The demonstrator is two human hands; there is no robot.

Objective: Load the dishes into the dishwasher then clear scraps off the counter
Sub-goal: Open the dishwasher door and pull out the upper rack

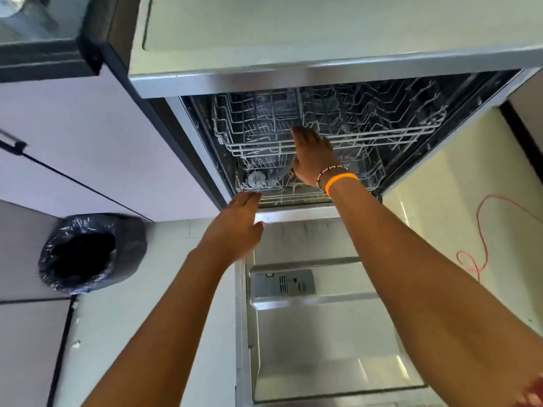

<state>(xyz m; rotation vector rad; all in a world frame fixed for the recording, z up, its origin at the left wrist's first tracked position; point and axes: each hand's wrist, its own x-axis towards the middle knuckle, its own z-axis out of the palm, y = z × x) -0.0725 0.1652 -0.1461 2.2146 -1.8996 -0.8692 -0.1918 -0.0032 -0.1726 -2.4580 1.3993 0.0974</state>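
Right now it's still prep for loading: the dishwasher (323, 136) stands open, door (323, 333) folded down flat toward the person, and both hands are at the racks w/ nothing in them.

Left hand (238, 227) has fingers straight, tips touching or just at the front edge of the lower rack (264, 190), holding nothing. Right hand (311, 157) is further in, fingers straight and together, flat against the front rail of the upper rack (367, 136); no curl round the wire that I can make out, so it reads as open, not gripping. An orange band (340, 180) and a beaded one sit on that wrist.

Both racks look empty of dishes, apart from a round grey part low on the left of the lower one. No dishes anywhere in view. The counter (323, 33) is only seen from its edge up top, too blurred to show scraps.

So, by my guess, the step is pulling a rack out. Next move calls for hooking fingers on a front rail and drawing it straight out over the door, then fetching dishes from out of frame.

A bin (85, 254) w/ a black liner sits left of the door, handy for scraps later. A red cord (482, 239) lies on the floor at right, well apart from the hands.
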